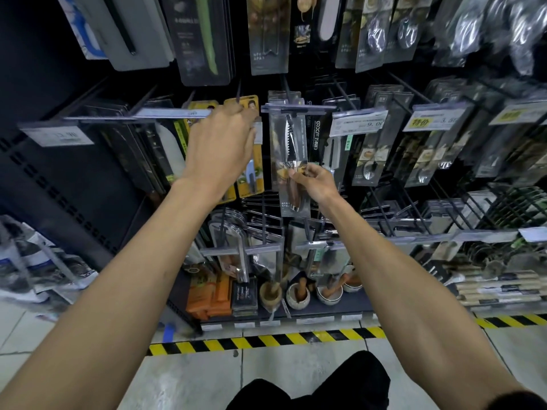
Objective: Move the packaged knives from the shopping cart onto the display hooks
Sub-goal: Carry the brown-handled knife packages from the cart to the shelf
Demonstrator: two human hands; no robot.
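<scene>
One packaged knife (288, 161) is upright, tip up, handle down, pinched by our right hand (315, 183); of our left hand (220, 149) we cannot tell.

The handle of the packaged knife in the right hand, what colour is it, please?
The handle is brown, seen in head view.

Shelf base, floor and labels

Mortar-and-pestle sets (298, 295) stand in a row on the bottom shelf, with orange boxes (204, 297) just left of them. Yellow-black hazard tape (266, 340) crosses the tiled floor (183, 380). A white price label (358, 122) hangs beside a yellow-marked label (421, 122).
</scene>
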